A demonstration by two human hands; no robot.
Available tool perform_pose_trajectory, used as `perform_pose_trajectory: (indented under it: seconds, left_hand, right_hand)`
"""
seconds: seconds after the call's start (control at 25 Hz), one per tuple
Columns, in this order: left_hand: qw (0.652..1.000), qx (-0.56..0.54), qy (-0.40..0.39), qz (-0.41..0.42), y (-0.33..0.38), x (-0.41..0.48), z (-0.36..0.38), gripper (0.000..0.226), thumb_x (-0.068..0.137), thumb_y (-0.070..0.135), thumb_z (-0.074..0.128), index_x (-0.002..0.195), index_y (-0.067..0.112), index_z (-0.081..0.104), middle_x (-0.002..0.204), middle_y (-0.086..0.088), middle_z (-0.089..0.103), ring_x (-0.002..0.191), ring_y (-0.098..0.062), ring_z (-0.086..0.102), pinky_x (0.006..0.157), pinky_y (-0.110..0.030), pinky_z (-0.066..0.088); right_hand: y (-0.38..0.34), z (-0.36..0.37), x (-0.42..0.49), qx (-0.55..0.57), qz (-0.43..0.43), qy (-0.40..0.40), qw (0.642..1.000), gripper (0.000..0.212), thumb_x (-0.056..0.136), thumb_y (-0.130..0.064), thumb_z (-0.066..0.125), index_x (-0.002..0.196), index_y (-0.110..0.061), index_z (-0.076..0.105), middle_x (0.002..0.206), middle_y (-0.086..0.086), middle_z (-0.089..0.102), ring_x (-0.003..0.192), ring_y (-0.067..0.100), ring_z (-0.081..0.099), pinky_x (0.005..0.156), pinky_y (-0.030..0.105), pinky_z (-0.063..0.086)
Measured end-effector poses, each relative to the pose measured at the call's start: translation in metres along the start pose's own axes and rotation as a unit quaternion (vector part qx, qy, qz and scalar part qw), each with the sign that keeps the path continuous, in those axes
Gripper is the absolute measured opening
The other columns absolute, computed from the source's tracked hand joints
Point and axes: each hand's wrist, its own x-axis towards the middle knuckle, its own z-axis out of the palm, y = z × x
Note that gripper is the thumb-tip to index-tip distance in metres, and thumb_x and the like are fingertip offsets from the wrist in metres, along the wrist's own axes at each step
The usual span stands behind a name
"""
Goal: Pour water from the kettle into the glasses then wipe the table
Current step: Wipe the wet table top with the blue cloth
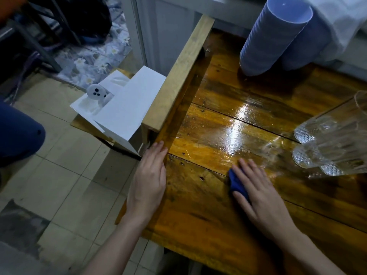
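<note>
My right hand (258, 193) presses flat on a small dark blue cloth (237, 184) on the wooden table (198, 215); most of the cloth is hidden under the palm. My left hand (150, 175) rests flat on the table's left edge, fingers together, holding nothing. A wet, shiny patch (234, 124) lies beyond the cloth. Three clear cut glasses (321, 139) stand at the right edge of view, close to my right fingertips. A ribbed blue-grey vessel (272, 36), perhaps the kettle, stands at the back.
A raised wooden rail (178, 76) runs along the table's left side. White boxes (123, 110) with a small white device sit beside the table to the left, above a tiled floor (65, 175). White fabric (341, 26) hangs at the back right.
</note>
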Motion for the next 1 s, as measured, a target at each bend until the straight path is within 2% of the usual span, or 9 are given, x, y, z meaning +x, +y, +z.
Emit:
perform_pose_trajectory:
  seconds: [0.12,0.2,0.36,0.44,0.6,0.76,0.88,1.0]
  left_hand:
    - [0.999,0.041,0.001,0.019,0.003,0.000,0.001,0.045,0.097,0.015,0.032,0.138,0.008,0.048,0.147,-0.006,0.044,0.140,-0.016,0.034,0.117,-0.034,0.024]
    - [0.998,0.063,0.005,0.029,0.003,0.001,0.002,0.047,0.096,0.015,0.030,0.139,0.007,0.047,0.147,-0.008,0.044,0.139,-0.019,0.036,0.116,-0.033,0.023]
    - [0.996,0.088,-0.010,0.030,0.002,0.000,0.001,0.049,0.096,0.015,0.029,0.143,0.009,0.041,0.150,-0.007,0.040,0.142,-0.016,0.031,0.117,-0.035,0.026]
    - [0.998,0.055,-0.009,0.009,0.002,0.001,-0.001,0.047,0.098,0.011,0.030,0.144,0.010,0.040,0.151,-0.005,0.039,0.142,-0.014,0.031,0.116,-0.035,0.030]
    - [0.998,-0.037,0.026,-0.032,0.001,0.003,-0.003,0.043,0.100,0.011,0.032,0.142,0.014,0.041,0.149,0.001,0.041,0.138,-0.009,0.036,0.112,-0.027,0.032]
    - [1.000,0.009,0.012,-0.018,0.004,0.001,-0.002,0.040,0.101,0.014,0.035,0.141,0.009,0.043,0.148,-0.004,0.041,0.139,-0.015,0.034,0.113,-0.031,0.030]
    - [0.988,0.141,-0.040,0.039,0.008,-0.001,-0.002,0.047,0.101,0.027,0.032,0.143,0.009,0.040,0.152,-0.010,0.035,0.144,-0.021,0.027,0.117,-0.041,0.025]
    - [0.970,0.204,-0.094,0.097,0.016,0.007,0.001,0.054,0.101,0.037,0.028,0.148,0.011,0.030,0.157,-0.009,0.024,0.147,-0.021,0.018,0.120,-0.039,0.013]
  right_hand:
    - [-0.004,-0.005,0.028,0.028,0.109,0.037,0.993,0.066,0.099,-0.056,0.020,0.155,-0.021,0.020,0.163,0.001,0.015,0.151,0.015,-0.001,0.122,0.037,-0.002]
    - [-0.024,-0.005,0.069,0.030,0.146,0.067,0.987,0.067,0.098,-0.056,0.019,0.155,-0.020,0.020,0.162,0.004,0.017,0.150,0.019,0.002,0.120,0.040,-0.003]
    - [-0.085,0.003,0.143,0.009,0.073,0.060,0.995,0.063,0.100,-0.053,0.023,0.154,-0.022,0.023,0.163,0.007,0.017,0.151,0.024,0.005,0.122,0.047,0.003]
    - [-0.115,0.008,0.150,0.008,0.026,0.061,0.998,0.061,0.100,-0.050,0.025,0.153,-0.021,0.028,0.162,0.008,0.021,0.151,0.025,0.008,0.121,0.049,0.007]
    - [-0.135,0.017,0.105,0.019,-0.027,0.052,0.998,0.059,0.100,-0.046,0.027,0.152,-0.020,0.032,0.160,0.010,0.024,0.150,0.026,0.011,0.120,0.050,0.014]
    - [-0.115,0.022,0.029,-0.008,-0.057,0.035,0.998,0.059,0.099,-0.048,0.029,0.152,-0.023,0.029,0.160,0.008,0.026,0.149,0.027,0.019,0.115,0.047,0.016]
    - [-0.065,0.019,-0.021,-0.022,0.008,0.033,0.999,0.061,0.100,-0.052,0.025,0.153,-0.022,0.028,0.160,0.008,0.025,0.148,0.026,0.020,0.115,0.048,0.017]
    - [-0.027,0.011,-0.038,-0.011,0.109,0.027,0.994,0.063,0.099,-0.050,0.027,0.152,-0.017,0.031,0.159,0.010,0.027,0.148,0.026,0.019,0.117,0.047,0.017]
